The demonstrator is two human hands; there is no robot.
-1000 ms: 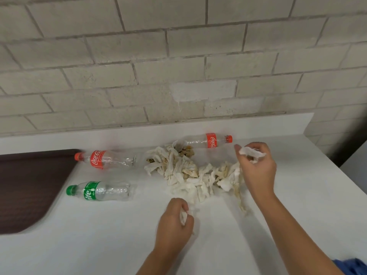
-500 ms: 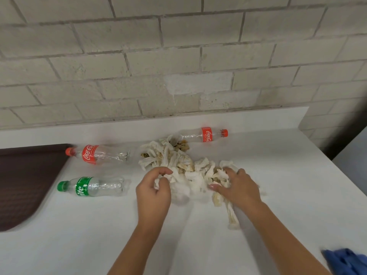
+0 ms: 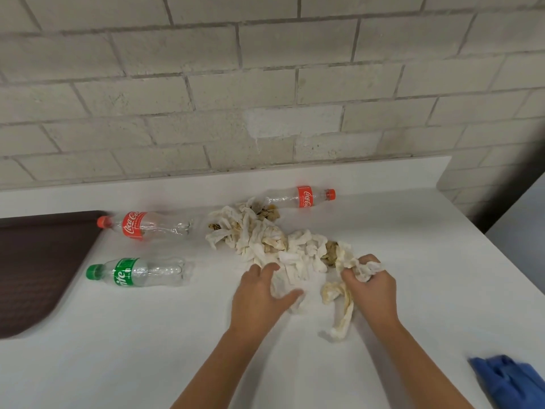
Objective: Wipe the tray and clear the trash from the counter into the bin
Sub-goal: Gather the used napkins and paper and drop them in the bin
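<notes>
A pale brick wall (image 3: 265,84) runs behind a white counter (image 3: 147,364). At the counter's left edge lies a dark brown tray (image 3: 38,270), partly cut off by the frame. Mid-counter sprawls a heap of stained tissues (image 3: 259,237), reaching from near the wall down toward the hands.

Three clear plastic bottles lie on their sides: a red-label bottle (image 3: 141,225) just beside the tray, a green-label bottle (image 3: 138,272) nearer the person, and a smaller red-label bottle (image 3: 300,197) by the wall, touching the far end of the heap. A blue cloth (image 3: 510,379) sits at the lower right corner.

The left hand (image 3: 256,299) is spread wide, fingers and thumb resting on loose tissue at the heap's near edge. The right hand (image 3: 371,287) is clenched round a crumpled tissue (image 3: 365,268) — a stained strip trails from it onto the counter.
</notes>
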